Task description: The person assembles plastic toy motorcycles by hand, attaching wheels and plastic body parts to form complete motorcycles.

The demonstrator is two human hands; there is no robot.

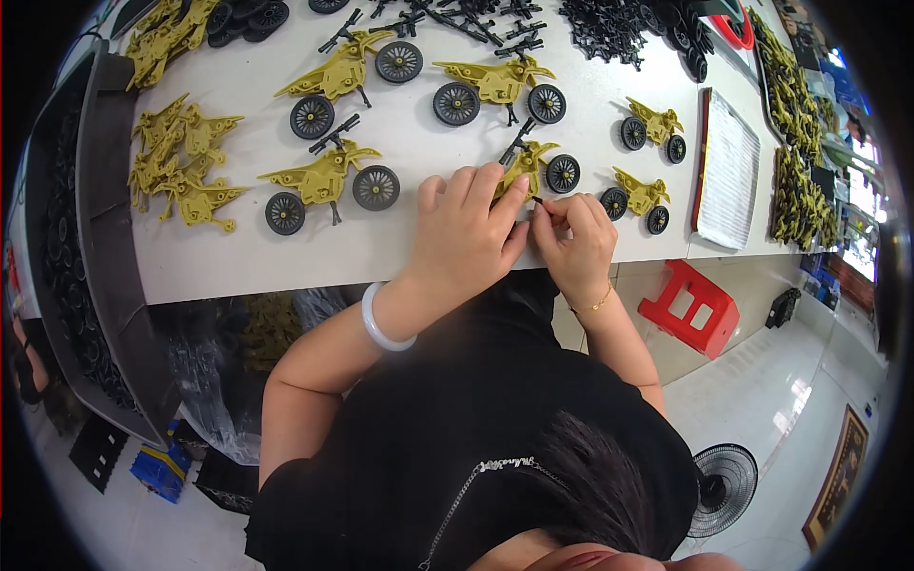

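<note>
My left hand (466,224) lies over a yellow toy motorbike (533,157) on the table, its fingers closed on the body and hiding the rear half. A black front wheel (563,173) and black handlebars stick out past the fingers. Close beside it, my right hand (579,238) pinches a small black part (538,200) against the bike's underside; its shape is mostly hidden. Around them lie similar yellow motorbikes with black wheels: one left of my hand (319,181), two farther back (495,84) (333,76), and two smaller ones at right (652,124) (640,193).
Yellow bike bodies (181,167) are heaped at the left. Black handlebars (466,19) and small black parts (609,29) lie at the back. A dark bin of wheels (67,257) borders the left edge. A white tray (728,171) and red stool (690,309) are at right.
</note>
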